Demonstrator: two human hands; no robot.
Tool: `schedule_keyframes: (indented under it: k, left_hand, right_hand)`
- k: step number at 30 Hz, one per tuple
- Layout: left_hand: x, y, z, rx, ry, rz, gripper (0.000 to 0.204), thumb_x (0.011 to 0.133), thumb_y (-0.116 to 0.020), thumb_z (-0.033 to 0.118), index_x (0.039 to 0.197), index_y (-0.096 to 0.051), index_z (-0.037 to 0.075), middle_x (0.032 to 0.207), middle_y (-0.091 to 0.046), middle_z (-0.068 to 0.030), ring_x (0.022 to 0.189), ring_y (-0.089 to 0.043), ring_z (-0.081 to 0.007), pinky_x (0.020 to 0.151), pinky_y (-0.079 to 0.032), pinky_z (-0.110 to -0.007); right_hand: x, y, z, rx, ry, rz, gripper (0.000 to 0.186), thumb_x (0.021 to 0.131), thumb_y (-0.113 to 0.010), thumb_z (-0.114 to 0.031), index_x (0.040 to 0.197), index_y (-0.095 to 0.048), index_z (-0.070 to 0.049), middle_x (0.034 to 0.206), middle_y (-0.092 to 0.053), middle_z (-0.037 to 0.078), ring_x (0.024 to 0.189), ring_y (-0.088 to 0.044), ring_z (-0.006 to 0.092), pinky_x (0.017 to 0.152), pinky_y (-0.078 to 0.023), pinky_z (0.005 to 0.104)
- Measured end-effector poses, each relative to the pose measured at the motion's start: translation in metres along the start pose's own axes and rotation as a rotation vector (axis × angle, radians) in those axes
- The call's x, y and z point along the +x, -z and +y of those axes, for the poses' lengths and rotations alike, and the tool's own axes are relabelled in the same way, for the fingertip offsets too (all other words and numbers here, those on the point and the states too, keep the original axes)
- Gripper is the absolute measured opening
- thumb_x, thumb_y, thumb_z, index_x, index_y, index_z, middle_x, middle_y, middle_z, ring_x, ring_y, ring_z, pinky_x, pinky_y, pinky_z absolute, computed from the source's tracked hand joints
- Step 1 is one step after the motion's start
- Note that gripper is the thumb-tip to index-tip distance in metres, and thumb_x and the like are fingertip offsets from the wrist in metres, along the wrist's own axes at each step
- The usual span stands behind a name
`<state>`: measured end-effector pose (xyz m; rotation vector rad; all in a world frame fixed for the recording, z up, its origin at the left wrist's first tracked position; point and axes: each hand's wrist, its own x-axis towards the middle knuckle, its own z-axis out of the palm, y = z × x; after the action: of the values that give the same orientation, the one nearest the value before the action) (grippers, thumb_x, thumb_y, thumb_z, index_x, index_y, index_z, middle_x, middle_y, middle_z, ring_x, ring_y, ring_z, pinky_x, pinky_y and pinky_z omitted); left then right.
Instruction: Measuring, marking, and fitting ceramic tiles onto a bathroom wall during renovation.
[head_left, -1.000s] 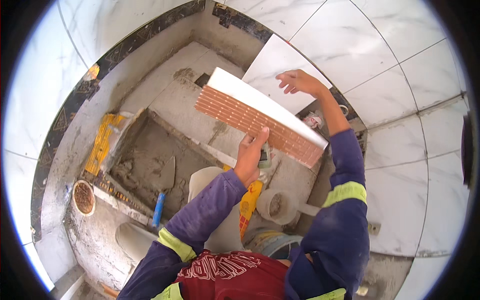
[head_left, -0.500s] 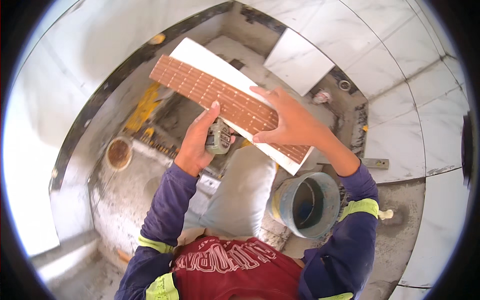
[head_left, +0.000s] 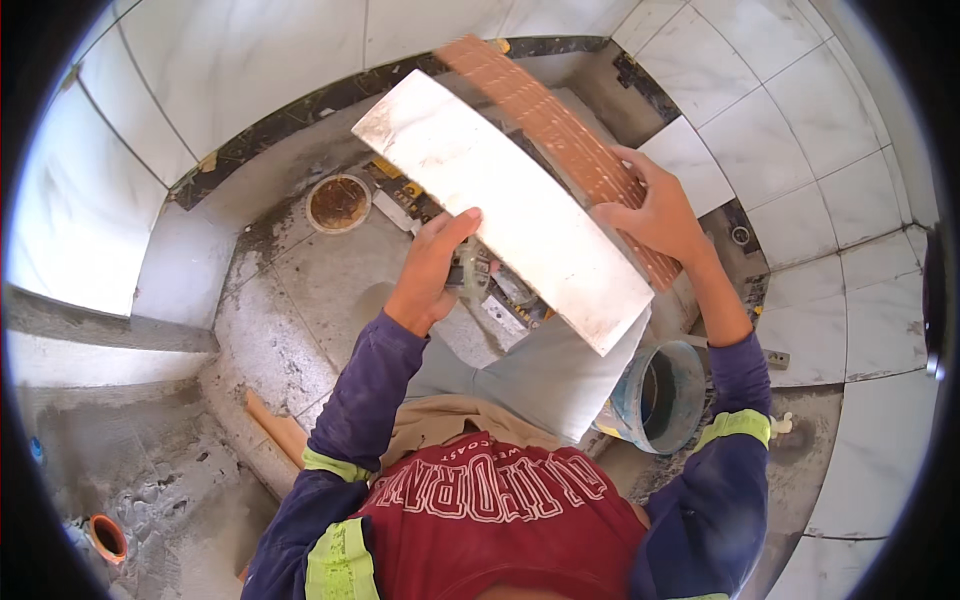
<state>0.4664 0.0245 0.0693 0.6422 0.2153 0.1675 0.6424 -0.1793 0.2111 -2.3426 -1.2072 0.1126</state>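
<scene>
Left hand (head_left: 432,268) grips tile (head_left: 510,205) and tape measure (head_left: 474,268); right hand (head_left: 660,215) pinches strip (head_left: 545,120), slanted along the tile's far edge.

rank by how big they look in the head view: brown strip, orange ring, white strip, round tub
1. White strip
2. Brown strip
3. Round tub
4. Orange ring
The first two are held nearer the camera.

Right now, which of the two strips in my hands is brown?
The brown strip is the one in your right hand, farther from you; the white strip, in your left hand, is nearer.
</scene>
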Motion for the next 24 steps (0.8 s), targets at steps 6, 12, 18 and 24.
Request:
schedule_keyframes:
  k: [6, 12, 18, 24]
  left_hand:
    - [-0.040, 0.053, 0.035, -0.043, -0.115, 0.148, 0.036, 0.093, -0.068, 0.028, 0.112, -0.059, -0.001, 0.097, -0.068, -0.0105, 0.076, -0.068, -0.0167, 0.065, -0.058, -0.031]
    - [-0.086, 0.114, 0.042, -0.070, -0.214, 0.241, 0.028, 0.094, -0.065, 0.026, 0.110, -0.061, 0.003, 0.098, -0.069, -0.0083, 0.079, -0.068, -0.0169, 0.066, -0.058, -0.033]
    - [-0.133, 0.157, 0.012, -0.132, -0.236, 0.456, 0.026, 0.095, -0.063, 0.027, 0.106, -0.061, 0.004, 0.094, -0.069, -0.0089, 0.076, -0.068, -0.0177, 0.065, -0.058, -0.032]
    - [-0.180, 0.184, -0.026, -0.312, -0.225, 0.695, 0.025, 0.095, -0.063, 0.028, 0.106, -0.062, 0.005, 0.091, -0.069, -0.0074, 0.073, -0.068, -0.0178, 0.063, -0.059, -0.033]
  right_hand:
    - [-0.017, -0.020, -0.009, 1.176, -0.439, -0.327, 0.082, 0.084, -0.066, -0.043, 0.144, -0.036, 0.005, 0.084, -0.054, 0.010, 0.059, -0.053, 0.0188, 0.046, -0.045, 0.0329]
    - [-0.017, -0.079, -0.019, 1.910, -0.264, -0.582, 0.093, 0.088, -0.057, -0.048, 0.149, -0.018, 0.010, 0.092, -0.051, 0.019, 0.058, -0.053, 0.0244, 0.044, -0.047, 0.0344]
    - [0.003, -0.091, -0.034, 1.919, -0.211, -0.614, 0.095, 0.086, -0.057, -0.050, 0.148, -0.021, 0.012, 0.093, -0.054, 0.019, 0.056, -0.055, 0.0245, 0.044, -0.049, 0.0346]
    - [-0.013, -0.107, -0.040, 1.817, -0.362, -0.582, 0.099, 0.068, -0.066, -0.032, 0.149, -0.025, 0.009, 0.099, -0.054, 0.017, 0.060, -0.057, 0.0254, 0.046, -0.051, 0.0366]
